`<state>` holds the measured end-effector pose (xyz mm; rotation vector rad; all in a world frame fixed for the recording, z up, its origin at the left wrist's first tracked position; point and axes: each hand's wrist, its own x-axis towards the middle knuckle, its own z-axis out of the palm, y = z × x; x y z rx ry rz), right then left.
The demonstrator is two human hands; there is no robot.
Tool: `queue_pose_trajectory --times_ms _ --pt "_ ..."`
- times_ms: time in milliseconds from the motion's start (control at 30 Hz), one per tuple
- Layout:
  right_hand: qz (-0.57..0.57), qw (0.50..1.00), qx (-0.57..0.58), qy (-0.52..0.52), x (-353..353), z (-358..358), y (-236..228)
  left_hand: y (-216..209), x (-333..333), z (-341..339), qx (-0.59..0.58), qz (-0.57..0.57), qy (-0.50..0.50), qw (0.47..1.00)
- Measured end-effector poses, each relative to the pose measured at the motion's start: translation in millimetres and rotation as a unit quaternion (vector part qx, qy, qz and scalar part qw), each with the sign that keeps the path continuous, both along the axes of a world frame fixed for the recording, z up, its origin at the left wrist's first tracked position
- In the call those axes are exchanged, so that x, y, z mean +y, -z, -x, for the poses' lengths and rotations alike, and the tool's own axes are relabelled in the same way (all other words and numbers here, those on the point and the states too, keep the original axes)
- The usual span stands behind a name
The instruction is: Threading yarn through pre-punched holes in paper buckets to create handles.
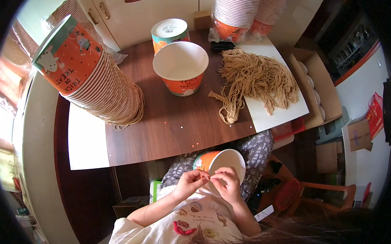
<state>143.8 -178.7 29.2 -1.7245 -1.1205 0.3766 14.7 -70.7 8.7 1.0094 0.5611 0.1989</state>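
Note:
A paper bucket (229, 157) with an orange printed side and a white inside lies tilted in my lap, its mouth facing up and to the right. Over its near rim, my left hand (191, 183) and my right hand (227, 183) meet with fingertips pinched together. Whatever sits between the fingertips is too small to make out. On the table, a bundle of tan cords (258, 79) is spread at the right. Another open bucket (181, 66) stands upright near the middle, in front of an upturned one (170, 30) with its white base on top.
A tall leaning stack of nested buckets (97, 80), with cords along its side, occupies the left of the brown table (161, 140). Bagged bucket stacks (237, 11) stand at the back right. Beside the table's right edge is a cardboard box (325, 81). Small paper dots (181, 127) dot the tabletop.

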Motion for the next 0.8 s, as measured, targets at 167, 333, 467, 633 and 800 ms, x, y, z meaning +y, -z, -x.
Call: queue_pose_trajectory --times_ms 167,333,467,633,800 --pt "-0.001 0.998 -0.026 -0.061 1 -8 -6 -3 1 -3 0.011 -0.045 0.002 0.999" --pt "0.050 0.996 0.041 -0.067 -7 -10 -8 -12 0 -7 0.017 -0.075 0.010 0.997" --pt "0.048 0.982 0.177 -0.051 -14 -12 -1 -23 6 -11 0.140 -0.205 0.080 0.965" --pt "0.048 0.971 0.229 -0.044 -21 -13 -2 -34 10 -19 0.019 -0.499 0.049 0.865" --pt "0.027 0.956 0.291 -0.039 -30 -15 4 -44 9 -26 0.020 -0.448 0.084 0.890"
